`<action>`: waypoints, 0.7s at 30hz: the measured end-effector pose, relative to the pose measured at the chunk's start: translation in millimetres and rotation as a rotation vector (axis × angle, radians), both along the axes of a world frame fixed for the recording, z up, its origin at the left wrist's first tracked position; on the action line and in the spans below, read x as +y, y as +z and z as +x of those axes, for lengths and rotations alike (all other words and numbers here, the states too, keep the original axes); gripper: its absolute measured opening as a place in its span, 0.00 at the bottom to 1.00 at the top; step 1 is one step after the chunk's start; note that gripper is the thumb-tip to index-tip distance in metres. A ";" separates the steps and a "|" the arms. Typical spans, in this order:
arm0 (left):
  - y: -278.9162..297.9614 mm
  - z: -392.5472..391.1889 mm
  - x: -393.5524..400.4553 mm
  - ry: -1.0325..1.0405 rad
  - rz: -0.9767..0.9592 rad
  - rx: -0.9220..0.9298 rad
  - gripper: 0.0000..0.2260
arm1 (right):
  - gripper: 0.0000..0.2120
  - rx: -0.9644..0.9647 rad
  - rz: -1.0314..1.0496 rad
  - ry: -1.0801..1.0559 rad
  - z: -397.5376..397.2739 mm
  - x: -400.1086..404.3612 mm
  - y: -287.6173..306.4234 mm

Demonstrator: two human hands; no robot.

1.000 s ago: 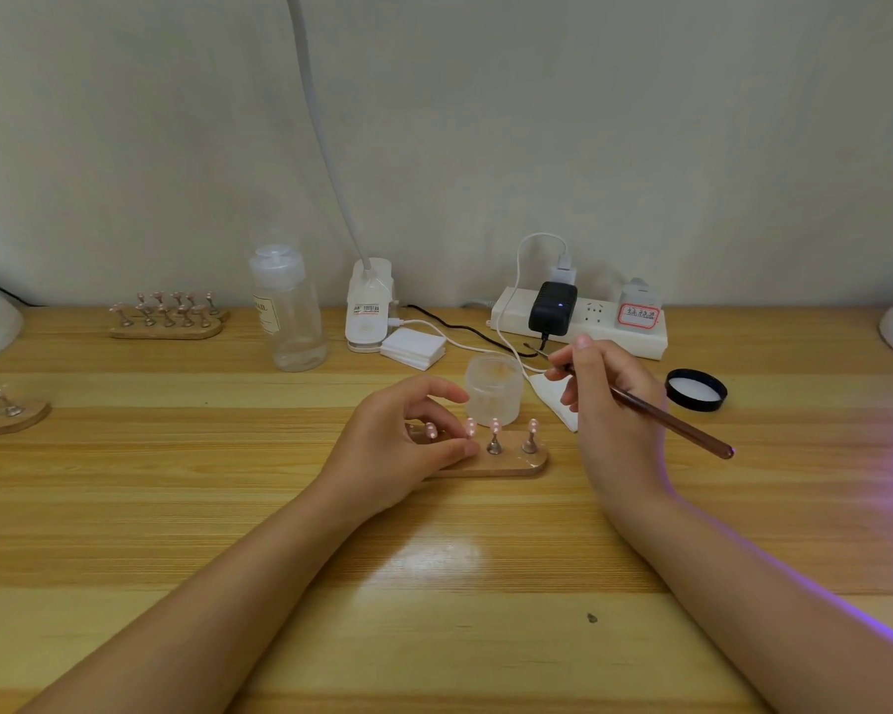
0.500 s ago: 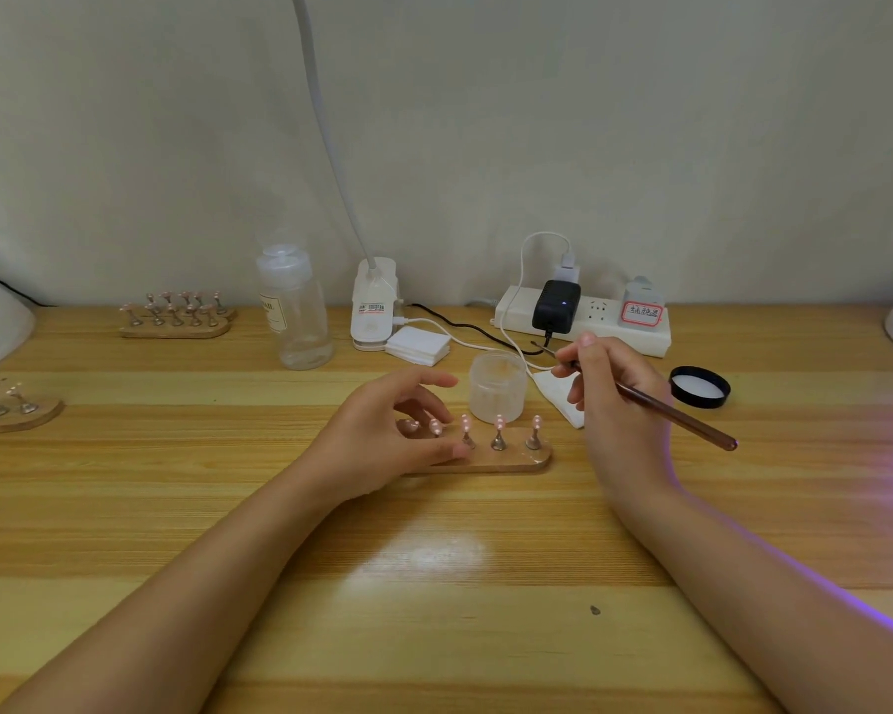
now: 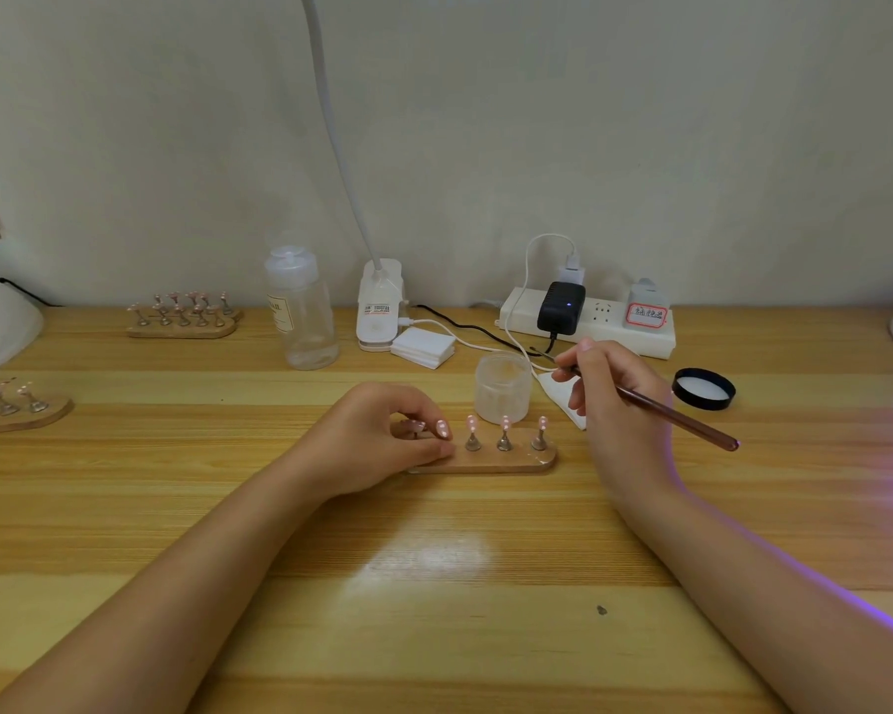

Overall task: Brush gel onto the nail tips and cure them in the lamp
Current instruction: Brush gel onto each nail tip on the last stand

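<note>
Nail tips (image 3: 505, 423), pink and mounted on small metal stands, sit in a row on a wooden holder (image 3: 491, 460) at the centre of the table (image 3: 434, 559). My left hand (image 3: 377, 445) rests on the holder's left end, its fingers curled and pinching the leftmost stand. My right hand (image 3: 614, 399) pinches a brown brush (image 3: 661, 407), raised just right of the holder, with the bristle end pointing toward the frosted gel jar (image 3: 502, 386) behind the row. I see the jar's black lid (image 3: 703, 388) lying apart to the right, a clear bottle (image 3: 302, 311) and power strip (image 3: 589, 322) near the wall, and further holders (image 3: 181, 314) of tips at left.
</note>
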State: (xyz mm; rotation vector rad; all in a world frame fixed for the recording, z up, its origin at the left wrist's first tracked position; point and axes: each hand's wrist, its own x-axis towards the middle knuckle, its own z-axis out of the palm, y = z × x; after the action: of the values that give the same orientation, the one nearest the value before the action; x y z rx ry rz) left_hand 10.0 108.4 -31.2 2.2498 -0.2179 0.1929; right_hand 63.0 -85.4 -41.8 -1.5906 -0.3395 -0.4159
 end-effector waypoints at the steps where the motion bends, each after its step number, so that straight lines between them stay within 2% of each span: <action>1: 0.6 -0.3 0.1 -0.009 0.009 -0.018 0.10 | 0.13 -0.002 0.000 0.003 0.0 0.2 0.0; 6: 2.4 -2.5 -2.5 -0.063 0.147 -0.181 0.11 | 0.09 -0.007 -0.005 0.013 0.9 0.5 0.2; 7: 2.6 -3.2 -3.7 -0.066 0.117 -0.208 0.11 | 0.09 -0.009 -0.006 0.011 1.0 0.7 0.1; 11: 3.9 -3.2 -11.1 0.028 -0.221 -0.298 0.05 | 0.08 -0.042 -0.016 -0.025 0.9 0.8 -1.0; 14: 1.5 -1.6 -21.5 0.090 -0.372 -0.317 0.03 | 0.05 -0.027 0.054 -0.023 0.4 1.8 0.7; 17: -3.9 0.7 -26.9 0.156 -0.364 -0.309 0.04 | 0.08 -0.008 0.130 -0.006 0.7 3.4 1.3; 21: -8.1 3.0 -27.0 0.166 -0.314 -0.324 0.07 | 0.12 -0.022 0.123 -0.015 1.9 3.8 2.8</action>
State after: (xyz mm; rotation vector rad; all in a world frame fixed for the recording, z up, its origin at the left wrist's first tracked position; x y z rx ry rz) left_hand 13.0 81.4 -39.3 1.9143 -0.1589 0.6385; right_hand 64.9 -81.6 -39.0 -1.4706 -0.3127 -0.4576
